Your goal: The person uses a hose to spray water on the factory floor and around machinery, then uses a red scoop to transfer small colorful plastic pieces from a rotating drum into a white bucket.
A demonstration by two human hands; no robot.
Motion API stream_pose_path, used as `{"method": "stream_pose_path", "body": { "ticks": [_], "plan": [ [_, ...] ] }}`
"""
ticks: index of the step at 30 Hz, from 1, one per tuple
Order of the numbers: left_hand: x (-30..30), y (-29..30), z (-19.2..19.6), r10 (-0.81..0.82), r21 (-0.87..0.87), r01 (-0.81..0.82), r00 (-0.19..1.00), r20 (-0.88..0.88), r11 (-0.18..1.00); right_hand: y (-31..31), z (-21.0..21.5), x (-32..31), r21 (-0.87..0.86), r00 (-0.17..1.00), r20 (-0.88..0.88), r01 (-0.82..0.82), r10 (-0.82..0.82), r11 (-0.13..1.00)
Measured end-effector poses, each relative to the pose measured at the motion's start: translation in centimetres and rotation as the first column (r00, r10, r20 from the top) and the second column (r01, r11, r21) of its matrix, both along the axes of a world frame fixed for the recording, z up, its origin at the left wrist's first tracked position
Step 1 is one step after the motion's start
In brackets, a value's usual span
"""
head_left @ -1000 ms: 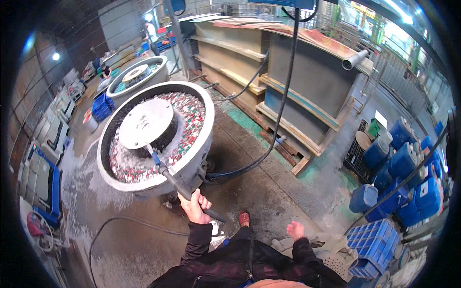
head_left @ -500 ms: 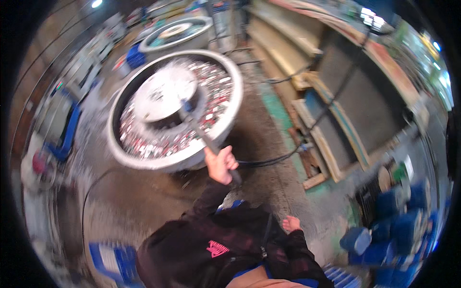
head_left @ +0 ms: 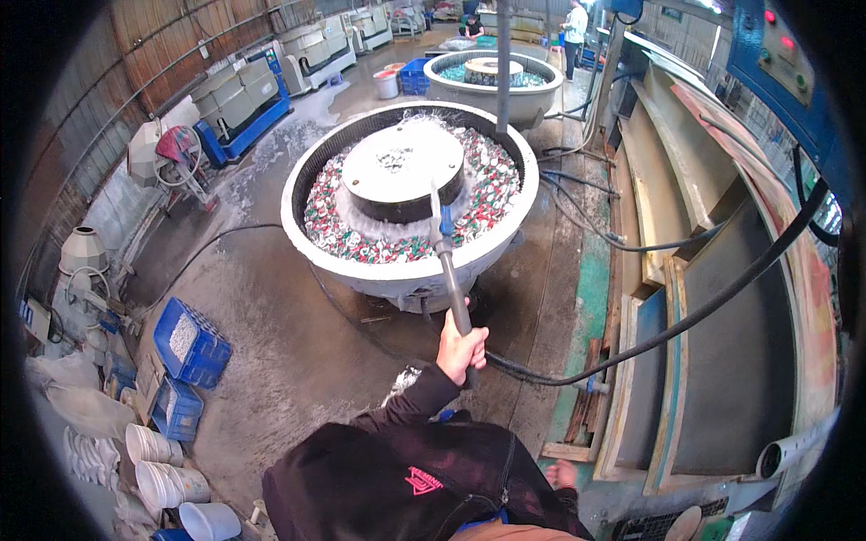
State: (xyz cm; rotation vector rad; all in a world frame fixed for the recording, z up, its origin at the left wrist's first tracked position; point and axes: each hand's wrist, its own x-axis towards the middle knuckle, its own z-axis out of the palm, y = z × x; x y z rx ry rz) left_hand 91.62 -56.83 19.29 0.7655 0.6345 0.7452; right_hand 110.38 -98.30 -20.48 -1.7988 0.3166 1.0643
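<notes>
- First-person view, looking down in a workshop: a person in a dark jacket (head_left: 388,482) with a pink design stands at a large round tub (head_left: 397,269).
- The left hand (head_left: 463,347) is wrapped firmly around a long grey spray wand (head_left: 454,287) with a blue collar, which points forward over the tub's near rim.
- A stream from the wand's tip strikes the round white disc (head_left: 397,167) raised in the tub's middle, and white spray rises at the disc's far edge.
- Small red, green and white pieces (head_left: 496,185) fill the ring between disc and tub wall.
- The right hand (head_left: 562,473) is low, near the person's side, released, its fingers loosely bent.
- A thick black hose (head_left: 695,320) curves from the upper right to near the left hand, crossing in front of a wood-framed structure with grey panels (head_left: 749,352).
- Behind the tub stands a second round tub (head_left: 442,93), holding greenish pieces; a person in a pale top (head_left: 575,36) stands beyond, to its right.
- On the wet floor at left, a blue crate (head_left: 209,361) holds white bits, with white buckets (head_left: 153,446) nearer the viewer.
</notes>
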Motion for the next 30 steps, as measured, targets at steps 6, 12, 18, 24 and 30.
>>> {"method": "stream_pose_path", "body": {
  "ticks": [6, 12, 18, 24, 30],
  "plan": [
    [0.8, -5.1, -1.5, 0.119, -0.029, -0.120, 0.993, -0.028, 0.992, -0.9, 1.0, 11.4, 0.065, 0.994, 0.048, 0.097, -0.100, 0.993],
    [-1.6, -5.7, -1.9, 0.242, 0.000, -0.243, 0.968, -0.070, 0.970, -2.9, -7.4, 7.9, -0.120, 0.894, -0.161, -0.437, 0.417, 0.891],
    [-3.3, -3.9, -0.8, 0.328, 0.027, -0.327, 0.941, -0.076, 0.945, -1.1, -7.7, 7.2, -0.140, 0.796, -0.180, -0.602, 0.578, 0.786],
    [-2.6, -4.5, -0.9, 0.236, 0.006, -0.236, 0.967, -0.096, 0.972, 3.4, -3.3, 10.6, -0.010, 0.919, -0.261, -0.308, 0.294, 0.951],
    [-0.2, -6.4, -1.2, 0.135, 0.034, -0.132, 0.982, -0.131, 0.991, 8.4, 1.1, 10.5, 0.001, 0.951, -0.122, -0.285, 0.283, 0.959]
  ]
}}
